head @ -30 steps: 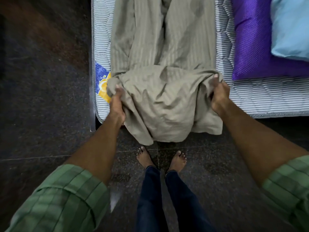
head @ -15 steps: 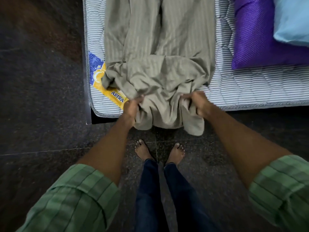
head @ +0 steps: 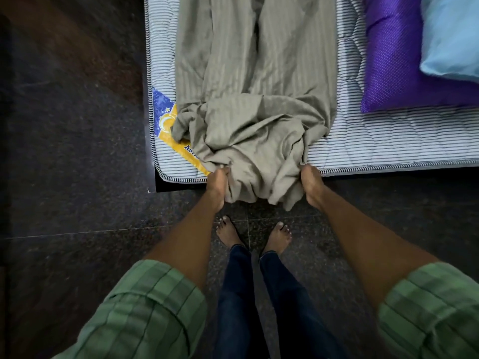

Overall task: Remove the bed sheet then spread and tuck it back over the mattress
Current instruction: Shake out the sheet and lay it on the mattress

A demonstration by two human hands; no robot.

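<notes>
the bed sheet (head: 255, 104), olive with faint stripes, is seen gathered into a long narrow band on the mattress (head: 388, 143). its long axis runs from 12 o'clock down to 6 o'clock, and its near end is bunched in a crumpled heap that spills over the mattress edge toward the floor (head: 64, 177). that heap is gripped from both sides: the left hand (head: 217, 181) is clenched on a fold at the 7 o'clock corner of the bunch, and the right hand (head: 311, 180) is clenched on a fold at its 5 o'clock corner. the two hands are set level at the mattress edge, so neither is judged nearer; the bulk of the cloth lies away from them, toward 12 o'clock.

the mattress is striped, with a blue and yellow label (head: 168, 125) partly covered at the 9 o'clock side of the bunch. a purple pillow (head: 388, 55) and a pale blue pillow (head: 451, 37) are seen at 2 o'clock, apart from the sheet.

the sheet is judged not yet spread. the coming move would turn on the band's axis: the sheet must be opened crosswise, toward 9 and 3 o'clock, and the pillows would lie in the way on the 3 o'clock side.
</notes>
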